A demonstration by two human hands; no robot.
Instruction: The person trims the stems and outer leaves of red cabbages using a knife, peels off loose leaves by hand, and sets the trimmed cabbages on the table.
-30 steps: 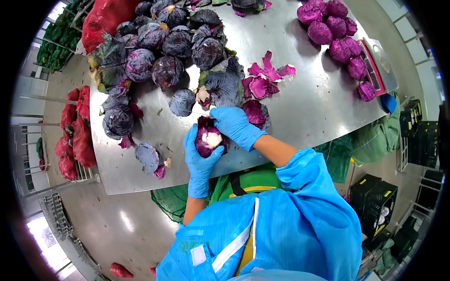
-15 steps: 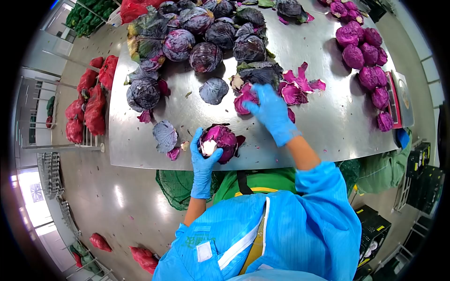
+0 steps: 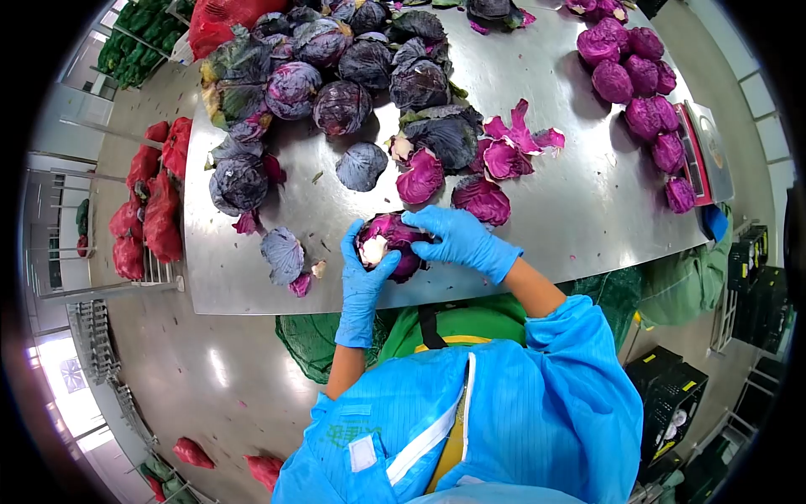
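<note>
A red cabbage (image 3: pixel 395 246) sits at the near edge of a steel table (image 3: pixel 579 202), pale stem end leftward. The gloved left hand (image 3: pixel 363 270) cups it from below, fingers curled; the right hand (image 3: pixel 457 238) clasps its top, forearm angled inward.

I see my two hands in blue gloves, both bare forearms reaching up from blue sleeves. My left hand (image 3: pixel 363 270) points toward twelve o'clock, fingers curled and thumb raised. My right hand (image 3: pixel 457 238) angles toward ten o'clock, palm down, fingers spread and bent, its fingertips near the left thumb.
</note>
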